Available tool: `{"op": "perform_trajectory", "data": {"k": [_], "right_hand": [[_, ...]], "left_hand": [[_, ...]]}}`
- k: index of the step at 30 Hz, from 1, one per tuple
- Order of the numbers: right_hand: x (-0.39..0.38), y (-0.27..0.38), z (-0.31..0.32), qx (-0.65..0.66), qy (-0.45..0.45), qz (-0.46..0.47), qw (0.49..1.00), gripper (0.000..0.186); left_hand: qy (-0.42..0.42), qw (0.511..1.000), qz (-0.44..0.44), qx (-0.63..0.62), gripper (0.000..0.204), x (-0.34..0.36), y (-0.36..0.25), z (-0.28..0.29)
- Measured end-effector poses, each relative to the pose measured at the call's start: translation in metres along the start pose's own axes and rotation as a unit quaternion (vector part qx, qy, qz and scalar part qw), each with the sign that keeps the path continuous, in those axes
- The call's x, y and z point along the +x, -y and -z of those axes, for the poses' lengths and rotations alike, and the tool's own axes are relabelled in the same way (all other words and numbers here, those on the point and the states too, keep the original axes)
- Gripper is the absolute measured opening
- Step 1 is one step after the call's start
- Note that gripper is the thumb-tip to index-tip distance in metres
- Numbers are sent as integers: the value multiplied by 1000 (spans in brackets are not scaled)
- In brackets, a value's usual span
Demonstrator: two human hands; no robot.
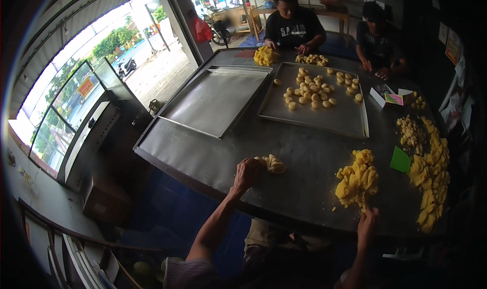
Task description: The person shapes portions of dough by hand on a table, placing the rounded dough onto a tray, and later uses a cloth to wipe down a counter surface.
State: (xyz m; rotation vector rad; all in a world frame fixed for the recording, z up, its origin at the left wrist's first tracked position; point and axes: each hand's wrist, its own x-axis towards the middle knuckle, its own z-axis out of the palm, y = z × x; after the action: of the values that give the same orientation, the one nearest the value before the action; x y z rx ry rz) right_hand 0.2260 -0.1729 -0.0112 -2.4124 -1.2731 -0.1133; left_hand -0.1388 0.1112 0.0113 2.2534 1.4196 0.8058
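My left hand (247,173) has its fingers curled at the left end of a small group of pale dough pieces (274,164) on the metal table (187,162); what is inside the fingers is hidden. My right hand (368,219) is closed at the lower edge of a crumbly yellow mound (355,177), with its fingertips at the yellow stuff; what they grip is too small to make out. A green flat scraper (399,158) lies to the right of the mound, beside a long heap of yellow lumps (428,177).
An empty tray (203,101) and a tray of dough balls (314,124) sit further back, near an open box (386,97). Two people (291,30) (380,45) work at the far side, among more yellow mix (265,56) and dough pieces (310,59).
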Motion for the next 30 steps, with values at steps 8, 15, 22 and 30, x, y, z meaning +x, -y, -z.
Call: {"op": "perform_trajectory", "data": {"k": [8,15,22,30], "right_hand": [[-8,16,8,97,-14,-22,995,25],[19,-4,-16,24,-22,24,999,23],[22,-71,-32,-2,-100,105,989,40],[-15,-59,-40,-38,-117,184,975,30]], "left_hand": [[-14,994,-101,-51,44,-37,-15,11],[55,988,-139,-43,48,-63,-50,-19],[122,968,-219,24,24,-58,-102,-65],[-85,927,-356,79,42,3,-89,-131]]}}
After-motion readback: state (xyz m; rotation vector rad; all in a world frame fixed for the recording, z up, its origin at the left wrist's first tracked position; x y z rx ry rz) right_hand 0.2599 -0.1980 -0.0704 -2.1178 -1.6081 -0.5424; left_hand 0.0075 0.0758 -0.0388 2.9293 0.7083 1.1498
